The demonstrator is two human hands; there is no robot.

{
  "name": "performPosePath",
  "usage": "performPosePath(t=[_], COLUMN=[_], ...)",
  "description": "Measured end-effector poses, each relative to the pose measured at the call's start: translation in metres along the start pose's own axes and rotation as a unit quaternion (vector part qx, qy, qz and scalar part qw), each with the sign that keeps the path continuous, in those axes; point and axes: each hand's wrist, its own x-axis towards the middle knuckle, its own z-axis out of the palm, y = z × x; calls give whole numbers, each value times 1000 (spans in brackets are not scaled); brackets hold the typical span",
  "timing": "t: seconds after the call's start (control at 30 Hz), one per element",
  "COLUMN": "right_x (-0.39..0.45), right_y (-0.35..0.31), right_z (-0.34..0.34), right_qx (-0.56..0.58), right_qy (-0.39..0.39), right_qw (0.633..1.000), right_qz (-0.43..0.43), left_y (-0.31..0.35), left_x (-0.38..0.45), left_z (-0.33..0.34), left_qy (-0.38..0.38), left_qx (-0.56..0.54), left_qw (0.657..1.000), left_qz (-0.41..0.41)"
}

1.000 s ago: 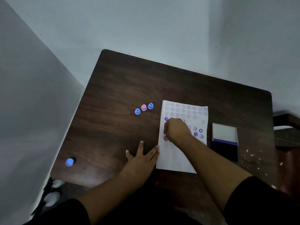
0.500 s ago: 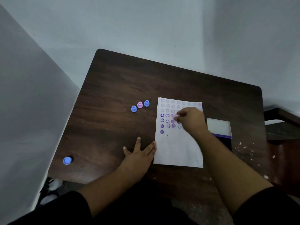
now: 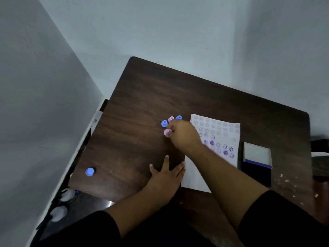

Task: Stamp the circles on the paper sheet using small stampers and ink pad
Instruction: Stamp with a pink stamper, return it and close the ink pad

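A white paper sheet (image 3: 219,132) with rows of printed circles lies on the dark wooden table (image 3: 142,97); several lower circles carry purple stamps. My right hand (image 3: 183,134) reaches left past the sheet's edge, fingers pinched on a small pink stamper (image 3: 167,132) just above the table. Close by stand a blue stamper (image 3: 164,123), a pink stamper (image 3: 171,119) and another blue stamper (image 3: 179,117). My left hand (image 3: 167,172) lies flat, fingers spread, touching the sheet's lower left edge. The ink pad (image 3: 257,155) sits open right of the sheet.
A lone blue stamper (image 3: 89,171) stands near the table's front left corner. White crumbs (image 3: 284,180) dot the table at the right. Pale walls close in on the left and behind. Shoes (image 3: 58,213) lie on the floor at lower left.
My right hand has left the paper sheet and moved left with the pink stamper, down beside the group of three stampers. My left hand has stayed flat at the sheet's edge.
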Motion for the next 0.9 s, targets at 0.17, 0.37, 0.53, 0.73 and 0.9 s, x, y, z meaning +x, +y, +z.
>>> performPosePath(t=[0.17, 0.37, 0.53, 0.73, 0.9], right_x=[18, 24, 29, 32, 28], right_y=[-31, -32, -28, -24, -21], right_z=[15, 28, 37, 40, 36], right_qx=[-41, -54, -84, -67, -42], right_qy=[-45, -9, -40, -29, -14], right_qw=[997, 996, 994, 996, 998], right_qz=[-48, -71, -65, -58, -48], left_y=[-1, 0, 1, 2, 1], left_x=[4, 4, 3, 2, 1], left_z=[9, 13, 14, 9, 8], left_qy=[28, 63, 72, 47, 38], left_qx=[-22, -27, -19, -12, -5], left_qw=[999, 998, 997, 999, 999], left_qz=[-4, -10, -7, -5, -4])
